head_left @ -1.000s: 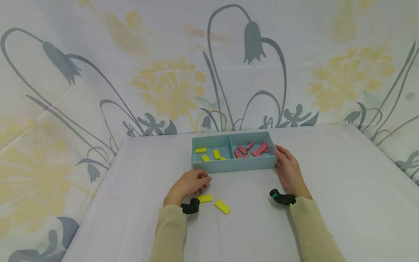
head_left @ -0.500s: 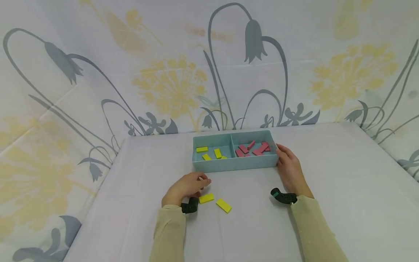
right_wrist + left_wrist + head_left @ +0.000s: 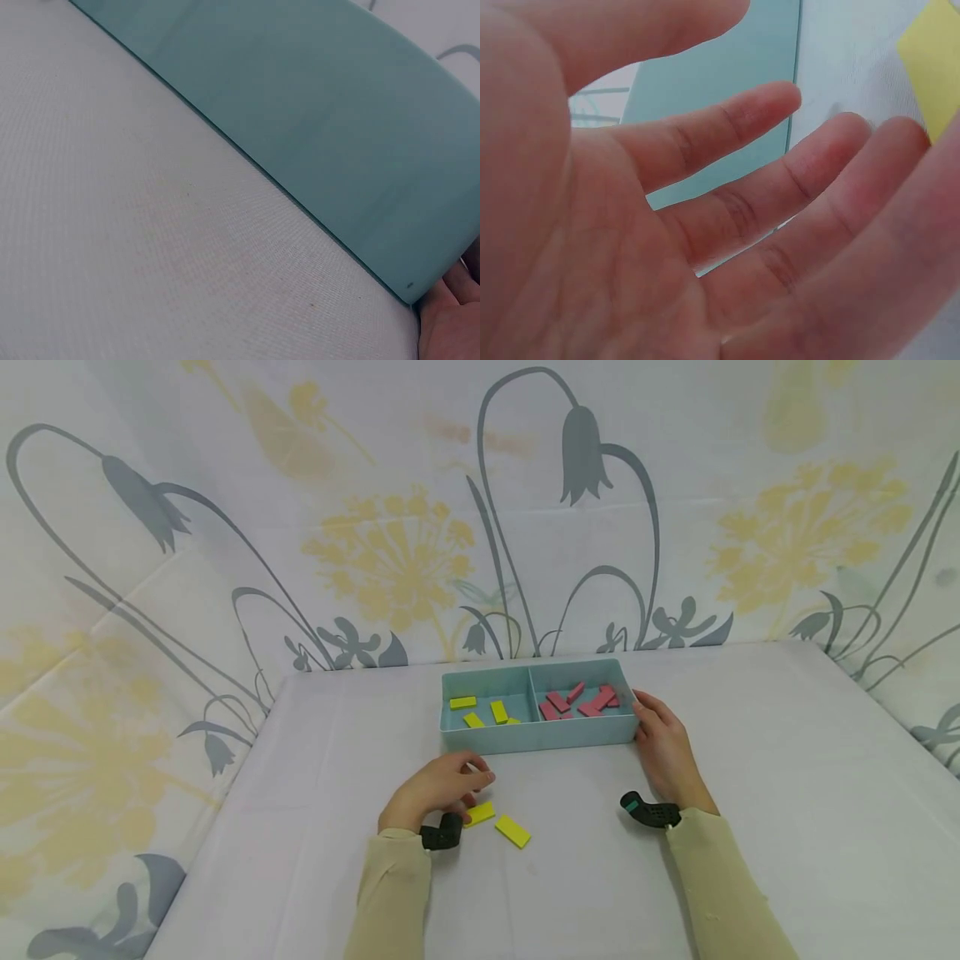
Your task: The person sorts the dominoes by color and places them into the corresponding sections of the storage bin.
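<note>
My left hand [image 3: 437, 785] hovers in front of the two-compartment blue-green box [image 3: 536, 737], its fingers loosely bent and holding nothing. One flat yellow block [image 3: 482, 813] lies on the table by its fingertips, partly covered by them; in the left wrist view a yellow block [image 3: 936, 71] shows just past the fingers. Another yellow block [image 3: 513, 832] lies a little to the right. My right hand [image 3: 663, 747] touches the box's right end with its fingers. At the box's corner, the right wrist view shows only part of that hand [image 3: 450, 326].
Several yellow blocks [image 3: 499, 712] lie in the box's left compartment, several pink blocks [image 3: 558, 702] in the right one, with a divider between. White cloth covers the table [image 3: 585, 885]. A flower-printed cloth [image 3: 390, 560] hangs behind it.
My left hand first drew back slightly, then shifted right, over the nearer yellow block, which moved slightly right. My right hand stays at the box's end.
</note>
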The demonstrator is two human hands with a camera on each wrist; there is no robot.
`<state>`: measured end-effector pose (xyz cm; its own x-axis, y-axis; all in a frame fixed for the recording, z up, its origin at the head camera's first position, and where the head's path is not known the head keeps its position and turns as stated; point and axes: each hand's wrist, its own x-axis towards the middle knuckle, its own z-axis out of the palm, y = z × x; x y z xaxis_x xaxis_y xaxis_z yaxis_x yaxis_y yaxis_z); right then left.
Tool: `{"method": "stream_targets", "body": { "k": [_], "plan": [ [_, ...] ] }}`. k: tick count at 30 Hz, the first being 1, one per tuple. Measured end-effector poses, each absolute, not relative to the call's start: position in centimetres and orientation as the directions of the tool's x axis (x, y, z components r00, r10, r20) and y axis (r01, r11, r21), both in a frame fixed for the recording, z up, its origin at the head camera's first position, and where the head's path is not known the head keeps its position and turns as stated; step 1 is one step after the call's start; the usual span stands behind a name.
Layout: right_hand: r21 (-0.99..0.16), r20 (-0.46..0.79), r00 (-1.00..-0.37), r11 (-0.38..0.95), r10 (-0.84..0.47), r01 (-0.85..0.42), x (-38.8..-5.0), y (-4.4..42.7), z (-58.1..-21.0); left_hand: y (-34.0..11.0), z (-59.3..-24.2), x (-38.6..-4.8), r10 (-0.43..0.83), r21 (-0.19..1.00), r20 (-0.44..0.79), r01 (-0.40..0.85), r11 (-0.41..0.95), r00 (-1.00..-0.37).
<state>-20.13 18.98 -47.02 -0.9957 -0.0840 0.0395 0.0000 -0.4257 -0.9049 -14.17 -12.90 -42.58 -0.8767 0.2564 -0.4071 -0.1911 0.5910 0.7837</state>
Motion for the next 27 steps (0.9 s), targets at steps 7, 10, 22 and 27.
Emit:
{"method": "stream_targets", "body": {
  "k": [7, 10, 22, 27],
  "plan": [
    [-0.906, 0.043, -0.996, -0.424, -0.083, -0.003, -20.2, 18.9, -47.1, -12.3, -42.6, -14.3, 0.281, 0.795, -0.392, -0.168, 0.583, -0.876],
    [-0.907, 0.045, -0.995, -0.422, -0.086, -0.005, -20.2, 18.9, -47.1, -12.1, -42.7, -14.3, 0.301, 0.796, -0.384, -0.149, 0.586, -0.873],
    [-0.908, 0.048, -0.995, -0.420, -0.089, -0.006, -20.1, 18.9, -46.9, -11.8, -42.7, -14.2, 0.349, 0.719, -0.367, -0.025, 0.695, -0.862],
    [-0.910, 0.043, -0.995, -0.414, -0.091, -0.002, -20.0, 18.9, -46.9, -11.7, -42.6, -14.1, 0.349, 0.661, -0.344, 0.039, 0.750, -0.872]
  ]
}}
